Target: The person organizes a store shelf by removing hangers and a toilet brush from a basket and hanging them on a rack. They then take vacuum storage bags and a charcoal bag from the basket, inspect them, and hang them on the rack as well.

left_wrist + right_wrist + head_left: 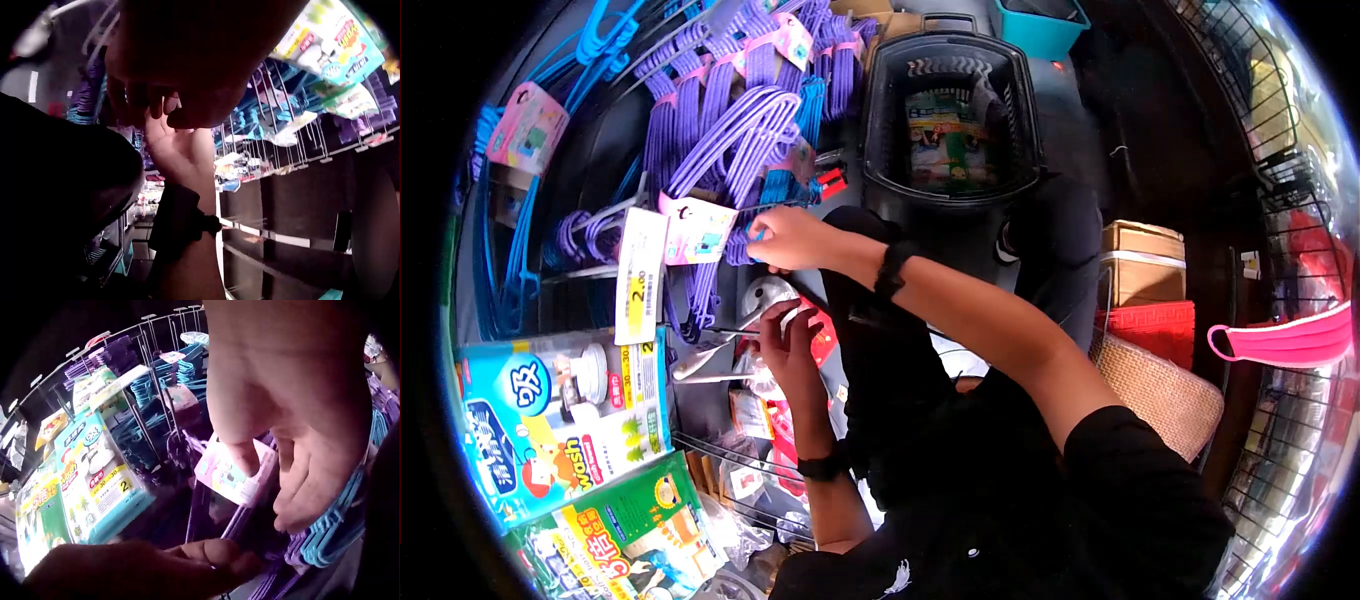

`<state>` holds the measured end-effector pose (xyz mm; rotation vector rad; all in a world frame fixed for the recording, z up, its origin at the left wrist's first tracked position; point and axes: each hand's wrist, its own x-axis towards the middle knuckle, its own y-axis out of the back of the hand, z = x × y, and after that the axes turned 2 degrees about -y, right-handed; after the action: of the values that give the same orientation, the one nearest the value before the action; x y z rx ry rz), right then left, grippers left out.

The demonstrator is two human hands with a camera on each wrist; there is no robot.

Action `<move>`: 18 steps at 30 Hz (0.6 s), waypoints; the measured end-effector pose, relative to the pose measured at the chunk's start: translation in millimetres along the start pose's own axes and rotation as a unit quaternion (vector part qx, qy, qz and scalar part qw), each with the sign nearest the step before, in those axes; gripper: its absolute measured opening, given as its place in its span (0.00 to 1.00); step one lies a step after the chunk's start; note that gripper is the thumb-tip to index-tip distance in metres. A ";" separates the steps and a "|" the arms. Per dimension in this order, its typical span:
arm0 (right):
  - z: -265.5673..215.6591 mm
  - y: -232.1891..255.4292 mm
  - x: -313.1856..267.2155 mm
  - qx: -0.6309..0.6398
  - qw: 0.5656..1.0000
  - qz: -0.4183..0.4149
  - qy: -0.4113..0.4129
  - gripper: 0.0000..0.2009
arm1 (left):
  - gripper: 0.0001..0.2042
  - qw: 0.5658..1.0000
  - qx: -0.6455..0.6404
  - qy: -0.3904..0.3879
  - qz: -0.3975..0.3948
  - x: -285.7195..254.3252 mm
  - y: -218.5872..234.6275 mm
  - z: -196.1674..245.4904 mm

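A bundle of purple hangers [735, 140] with a pink-and-white card band [698, 232] hangs on the rack. My right hand [795, 240] has its fingers curled at the bundle's near end. In the right wrist view the right hand's thumb lies over the card band [234, 472], with purple hangers [240, 519] beneath it. My left hand [788, 345], fingers loosely bent and holding nothing, hovers just below the right one. The left wrist view shows the left hand [181, 81] dark in front of the right hand [181, 147].
Blue hangers [525, 240] hang farther left. A price tag [640, 280] juts out before the bundle. Packaged wipes [565, 400] hang at lower left. A black basket [880, 150] holding packets stands ahead; cardboard boxes [1145, 265] sit at right. My knees flank the space below.
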<state>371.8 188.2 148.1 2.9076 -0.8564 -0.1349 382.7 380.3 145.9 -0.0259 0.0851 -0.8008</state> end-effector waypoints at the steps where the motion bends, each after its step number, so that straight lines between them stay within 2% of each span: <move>1: 1.8 11.6 -5.6 -0.011 1.000 -0.008 0.015 0.19 | 0.09 0.999 0.018 -0.012 -0.028 2.9 -5.9 0.1; 3: 8.1 38.4 -13.9 -0.033 0.998 -0.025 0.045 0.16 | 0.08 0.994 0.054 -0.032 -0.085 9.7 -23.2 6.7; 6: -13.5 100.2 -36.9 -0.030 0.998 -0.007 0.054 0.13 | 0.07 0.970 0.135 -0.094 -0.182 26.0 -61.9 24.3; 7: -21.4 122.0 -42.0 -0.026 0.998 0.017 0.056 0.13 | 0.06 0.956 0.175 -0.120 -0.203 32.1 -77.5 31.9; 10: -35.6 185.0 -50.5 0.038 0.995 0.086 0.029 0.14 | 0.08 0.920 0.237 -0.129 -0.284 53.1 -126.1 61.2; 11: -34.5 205.4 -48.1 0.013 0.993 0.119 0.021 0.15 | 0.08 0.911 0.240 -0.138 -0.305 63.4 -138.4 68.8; 14: -16.1 259.3 -33.4 -0.016 0.975 0.222 0.029 0.13 | 0.09 0.875 0.276 -0.185 -0.353 100.3 -171.2 88.3; 16: -2.2 288.9 -21.7 -0.024 0.964 0.262 -0.026 0.14 | 0.10 0.858 0.297 -0.197 -0.371 130.2 -190.5 102.8; 18: 25.9 313.2 -1.0 -0.046 0.952 0.296 -0.062 0.14 | 0.12 0.831 0.310 -0.250 -0.389 158.8 -212.2 111.0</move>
<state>200.6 -74.9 162.5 2.4452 -1.6421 -0.2944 350.4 117.6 257.6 0.3704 -0.7361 -1.5860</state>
